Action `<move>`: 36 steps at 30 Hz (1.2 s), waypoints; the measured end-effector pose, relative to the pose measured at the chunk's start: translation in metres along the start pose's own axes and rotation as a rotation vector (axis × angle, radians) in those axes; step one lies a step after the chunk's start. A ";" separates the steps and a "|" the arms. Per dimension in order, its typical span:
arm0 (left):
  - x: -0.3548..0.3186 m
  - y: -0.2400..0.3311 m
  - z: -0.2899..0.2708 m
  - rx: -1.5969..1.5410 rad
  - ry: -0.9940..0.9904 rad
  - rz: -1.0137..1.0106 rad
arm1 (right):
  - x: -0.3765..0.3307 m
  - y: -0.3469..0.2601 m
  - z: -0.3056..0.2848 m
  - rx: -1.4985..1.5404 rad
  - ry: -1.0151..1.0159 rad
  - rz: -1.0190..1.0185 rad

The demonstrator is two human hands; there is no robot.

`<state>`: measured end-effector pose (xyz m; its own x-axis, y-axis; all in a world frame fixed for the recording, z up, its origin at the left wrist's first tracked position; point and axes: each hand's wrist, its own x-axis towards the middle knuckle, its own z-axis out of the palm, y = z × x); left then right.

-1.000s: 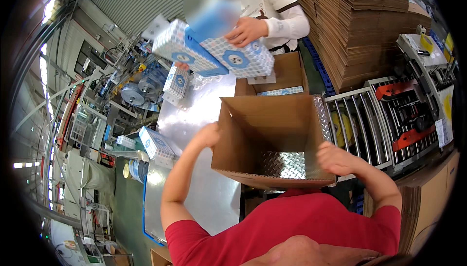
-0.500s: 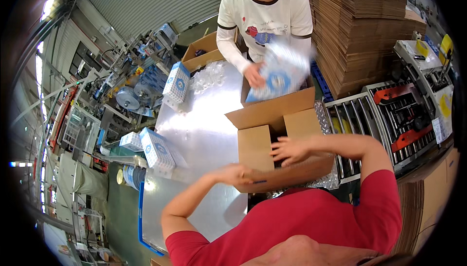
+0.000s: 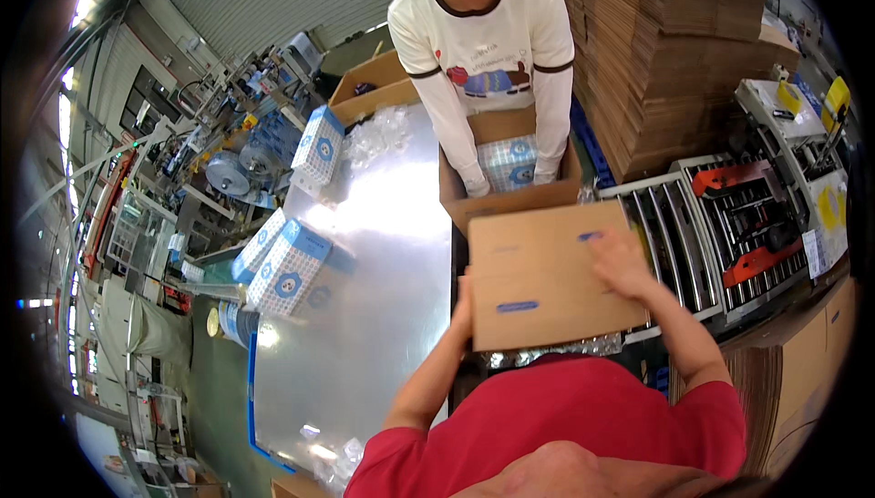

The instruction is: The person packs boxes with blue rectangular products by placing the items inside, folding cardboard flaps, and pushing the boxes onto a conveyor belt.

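Right hand (image 3: 622, 266) flat on closed box (image 3: 547, 275), fingers spread, left hand (image 3: 462, 302) gripping box's left edge, metal surface (image 3: 365, 297) alongside

The closed carton (image 3: 545, 275) under the hands is plain brown, with two small blue marks. The open carton (image 3: 510, 190) behind it is the same brown, and the box (image 3: 508, 163) inside it is white with a pattern of small blue dots. The boxes (image 3: 290, 266) on the table have this same blue and white pattern, with a round blue mark on the side. The table (image 3: 365, 316) is shiny silver with a blue edge. The sleeves (image 3: 565, 425) of the person are red. The co-worker's shirt (image 3: 481, 42) is cream with dark brown trim and a coloured picture. The stacked cardboard (image 3: 674, 42) is brown. The rollers (image 3: 693, 243) are grey metal with red parts.
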<state>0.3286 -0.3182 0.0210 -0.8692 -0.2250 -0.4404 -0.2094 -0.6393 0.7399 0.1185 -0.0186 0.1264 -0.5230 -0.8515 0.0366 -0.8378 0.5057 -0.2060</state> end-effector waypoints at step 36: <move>-0.023 0.006 0.076 1.648 -0.090 0.160 | -0.102 0.103 0.053 1.263 -0.075 0.488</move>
<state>0.3135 -0.2611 0.0748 -0.9363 -0.1293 -0.3264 -0.2888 0.8122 0.5069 0.0942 0.1132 0.0500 -0.6795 -0.6490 -0.3421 0.1647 0.3194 -0.9332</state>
